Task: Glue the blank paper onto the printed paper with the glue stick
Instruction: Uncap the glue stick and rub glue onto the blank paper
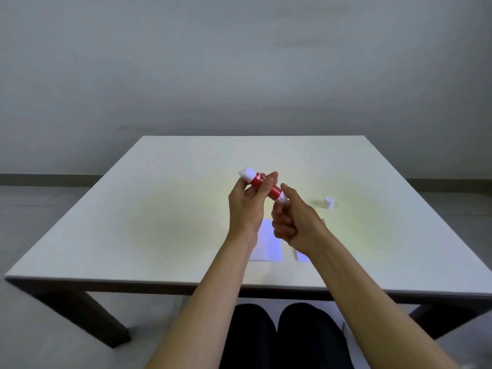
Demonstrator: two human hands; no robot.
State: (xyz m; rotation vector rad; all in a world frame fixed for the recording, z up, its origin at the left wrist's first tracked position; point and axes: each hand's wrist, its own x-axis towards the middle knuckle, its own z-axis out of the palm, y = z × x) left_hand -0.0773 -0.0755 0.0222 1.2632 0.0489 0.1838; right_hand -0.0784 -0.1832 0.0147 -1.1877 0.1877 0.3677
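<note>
Above the middle of the table I hold a red glue stick with white ends, tilted with its bare white glue tip up and to the left. My left hand grips its red body. My right hand pinches its lower white end. Its white cap stands on the table to the right. A blank white paper lies below my hands, partly hidden by my left wrist. A second paper beside it is mostly hidden under my right wrist; faint print shows on it.
The pale table has dark legs and stands against a grey wall. Its near edge runs just beyond my knees.
</note>
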